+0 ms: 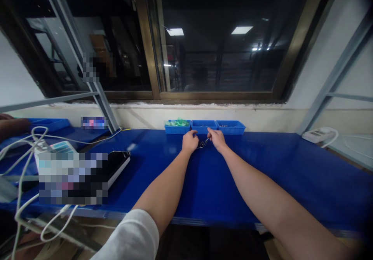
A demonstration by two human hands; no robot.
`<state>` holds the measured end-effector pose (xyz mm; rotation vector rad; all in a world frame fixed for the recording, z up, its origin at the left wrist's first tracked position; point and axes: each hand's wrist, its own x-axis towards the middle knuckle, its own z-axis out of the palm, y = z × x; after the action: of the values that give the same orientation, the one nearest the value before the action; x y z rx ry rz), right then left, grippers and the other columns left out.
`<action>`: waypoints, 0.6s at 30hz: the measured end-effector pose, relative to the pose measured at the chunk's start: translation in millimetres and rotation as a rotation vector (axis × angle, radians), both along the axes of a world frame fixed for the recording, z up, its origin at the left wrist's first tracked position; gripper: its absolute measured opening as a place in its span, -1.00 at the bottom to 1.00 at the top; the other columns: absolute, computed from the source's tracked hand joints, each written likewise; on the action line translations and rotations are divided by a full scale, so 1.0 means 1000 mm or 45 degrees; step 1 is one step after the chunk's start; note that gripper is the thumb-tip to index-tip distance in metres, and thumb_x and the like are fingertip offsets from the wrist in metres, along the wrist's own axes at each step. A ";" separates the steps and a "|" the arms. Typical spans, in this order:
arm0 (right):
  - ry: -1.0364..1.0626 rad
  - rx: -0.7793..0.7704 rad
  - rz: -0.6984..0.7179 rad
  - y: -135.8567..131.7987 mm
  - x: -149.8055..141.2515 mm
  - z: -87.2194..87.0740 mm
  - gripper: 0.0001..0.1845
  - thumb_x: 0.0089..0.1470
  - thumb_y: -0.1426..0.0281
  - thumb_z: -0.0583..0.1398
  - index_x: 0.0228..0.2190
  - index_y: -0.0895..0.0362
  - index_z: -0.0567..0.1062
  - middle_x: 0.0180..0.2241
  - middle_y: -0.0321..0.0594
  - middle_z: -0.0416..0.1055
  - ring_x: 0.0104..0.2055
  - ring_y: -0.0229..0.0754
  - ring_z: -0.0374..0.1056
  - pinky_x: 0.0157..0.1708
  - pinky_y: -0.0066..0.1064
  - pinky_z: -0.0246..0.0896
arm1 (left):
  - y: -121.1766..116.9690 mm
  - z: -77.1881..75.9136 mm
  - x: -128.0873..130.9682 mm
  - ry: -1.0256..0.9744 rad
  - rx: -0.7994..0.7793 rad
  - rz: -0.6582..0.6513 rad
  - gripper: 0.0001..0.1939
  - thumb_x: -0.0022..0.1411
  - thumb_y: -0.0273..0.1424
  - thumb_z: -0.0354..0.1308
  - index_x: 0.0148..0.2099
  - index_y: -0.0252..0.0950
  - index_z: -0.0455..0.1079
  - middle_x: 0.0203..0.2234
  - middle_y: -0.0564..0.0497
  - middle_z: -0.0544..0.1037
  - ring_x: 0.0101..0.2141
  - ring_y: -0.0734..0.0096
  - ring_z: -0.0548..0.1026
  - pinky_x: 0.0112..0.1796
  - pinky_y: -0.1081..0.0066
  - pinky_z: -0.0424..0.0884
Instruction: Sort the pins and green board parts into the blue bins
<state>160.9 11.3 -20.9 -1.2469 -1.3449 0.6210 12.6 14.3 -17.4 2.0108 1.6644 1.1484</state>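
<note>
My left hand [190, 141] is closed, with its fingertips at a small dark piece with shiny metal parts [201, 144] just above the blue table. Opposite it, my right hand [217, 138] pinches a thin, shiny metal bit [206, 139] between thumb and finger. The two hands are apart, and the small parts lie between them; their exact kind is too small to tell. Right behind my hands stand a blue bin with green packets [177, 127], a middle blue bin [204, 124] and a right blue bin [231, 128] with small parts inside.
On the left lie a dark flat device [119, 160], partly blurred out, and looping white cables [21, 182]. Another person's arm [13, 128] reaches in at the far left. A white power strip [317, 134] sits at the right. Grey posts [101, 108] flank the blue table [262, 159].
</note>
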 end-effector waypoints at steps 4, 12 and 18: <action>-0.041 -0.059 -0.004 0.003 0.000 -0.001 -0.44 -0.06 -0.04 0.00 -0.71 0.15 0.41 -0.77 -0.29 0.25 -0.62 -0.26 0.23 -0.49 -0.43 0.10 | 0.001 0.000 0.000 -0.027 -0.084 0.093 -0.63 0.10 -0.51 -0.07 -0.08 -0.21 0.41 -0.11 0.02 0.50 -0.06 0.33 0.41 -0.02 0.40 0.28; 0.246 0.014 0.143 0.011 0.001 -0.002 -0.46 -0.07 0.05 0.09 -0.16 0.15 0.46 -0.27 -0.17 0.49 -0.40 -0.26 0.33 -0.51 -0.50 0.10 | 0.002 -0.001 0.002 -0.018 -0.028 0.130 -0.69 0.09 -0.45 -0.04 -0.12 -0.25 0.40 -0.13 -0.05 0.49 -0.09 0.30 0.41 -0.04 0.39 0.27; 0.321 -0.092 0.118 0.015 0.002 -0.003 -0.37 -0.01 0.04 0.01 0.00 0.16 0.33 -0.22 -0.09 0.48 -0.35 -0.22 0.37 -0.51 -0.49 0.13 | 0.002 0.000 0.002 -0.023 -0.061 0.171 -0.68 0.13 -0.41 -0.05 -0.07 -0.28 0.36 -0.07 -0.09 0.44 -0.05 0.31 0.38 -0.02 0.40 0.25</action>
<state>163.4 26.7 -23.6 -1.1261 -1.1821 0.8689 14.6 16.0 -17.1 1.8789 1.8238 1.1555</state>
